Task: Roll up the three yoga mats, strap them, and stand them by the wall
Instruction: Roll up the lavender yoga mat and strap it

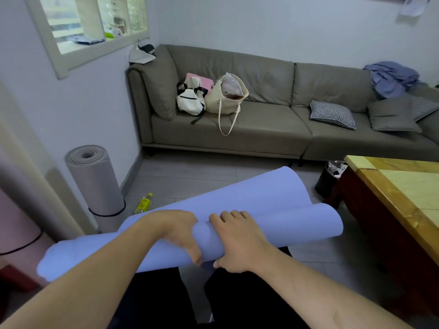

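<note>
A blue-violet yoga mat (273,217) lies rolled across my lap, its loose outer flap lifting toward the sofa. My left hand (177,231) and my right hand (237,241) both grip the roll at its middle, fingers over the top and thumbs underneath. A grey rolled mat (95,184) stands upright against the left wall with a black strap around its lower part. At the far left edge a pink rolled mat (16,231) with a black strap is partly in view.
A grey sofa (261,129) with bags and cushions runs along the far wall. A wooden table (392,193) stands at right, a black bin (329,179) beside it. A yellow bottle (144,203) lies on the tiled floor near the grey mat.
</note>
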The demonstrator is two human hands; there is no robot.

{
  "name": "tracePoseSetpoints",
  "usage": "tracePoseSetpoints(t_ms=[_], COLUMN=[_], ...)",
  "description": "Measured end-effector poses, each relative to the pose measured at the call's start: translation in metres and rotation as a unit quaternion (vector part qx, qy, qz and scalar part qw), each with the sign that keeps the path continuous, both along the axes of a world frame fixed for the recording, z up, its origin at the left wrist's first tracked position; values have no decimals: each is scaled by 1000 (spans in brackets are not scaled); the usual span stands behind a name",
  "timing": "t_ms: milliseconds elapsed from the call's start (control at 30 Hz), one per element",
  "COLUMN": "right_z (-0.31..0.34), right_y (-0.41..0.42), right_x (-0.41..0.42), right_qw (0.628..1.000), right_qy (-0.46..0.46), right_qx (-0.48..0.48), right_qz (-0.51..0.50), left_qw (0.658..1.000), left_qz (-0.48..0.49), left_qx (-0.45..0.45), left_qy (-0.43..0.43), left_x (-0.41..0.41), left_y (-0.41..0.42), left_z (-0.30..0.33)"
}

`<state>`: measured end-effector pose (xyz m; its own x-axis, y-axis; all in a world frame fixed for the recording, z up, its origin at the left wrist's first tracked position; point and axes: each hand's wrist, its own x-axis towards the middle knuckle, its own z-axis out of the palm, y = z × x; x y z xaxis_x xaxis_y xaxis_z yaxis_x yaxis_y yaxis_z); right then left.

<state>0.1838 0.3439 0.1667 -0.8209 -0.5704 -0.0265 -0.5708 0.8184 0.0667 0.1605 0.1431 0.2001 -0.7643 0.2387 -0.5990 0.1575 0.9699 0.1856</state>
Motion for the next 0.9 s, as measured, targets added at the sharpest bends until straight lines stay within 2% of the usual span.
tracePoseSetpoints(t_ms=[67, 133, 200, 300, 400, 467, 500, 600, 667, 700, 733, 767, 833, 900], right_z=[0, 0, 2, 4, -2, -6, -8, -9, -11, -12, -13, -12, -3, 13], right_y=[0, 0, 1, 5, 7, 12, 10, 9, 4, 2, 2, 1, -3, -7], right_x=[3, 0, -3, -8, -8, -7, -6, -6, -4, -4, -4, -2, 2, 4], right_qw=[1000, 1000, 1000, 1000, 1000, 999, 999, 999, 998, 998, 998, 998, 999, 998], right_qy=[12, 15, 12, -2, 22, 39, 40, 37, 46, 52, 57, 59, 32, -45], right_qx=[-1, -2, -3, -7, -7, -15, -17, -17, -22, -22, -18, -10, 17, 47], right_qz=[-4, -10, -16, -25, -17, -17, -15, -22, -22, -22, -24, -22, -18, -19], left_qw=[1000, 999, 990, 952, 936, 899, 880, 833, 781, 746, 727, 723, 745, 758], left_qz=[2, 12, 5, -46, 46, 148, 205, 393, 497, 531, 542, 532, 492, 471], left_qx=[6, 1, -14, -28, 76, 142, 144, 139, 237, 304, 356, 393, 414, 417], left_qy=[2, 43, 141, 301, 340, 387, 404, 364, 293, 261, 228, 200, 181, 172], left_x=[2, 11, 24, 44, 59, 68, 76, 99, 110, 111, 113, 115, 118, 121], left_y=[1, 4, 7, 11, -16, -53, -79, -143, -170, -178, -180, -179, -181, -186], left_z=[-1, -4, -10, -25, -29, -26, -25, -23, -22, -24, -26, -26, -26, -31])
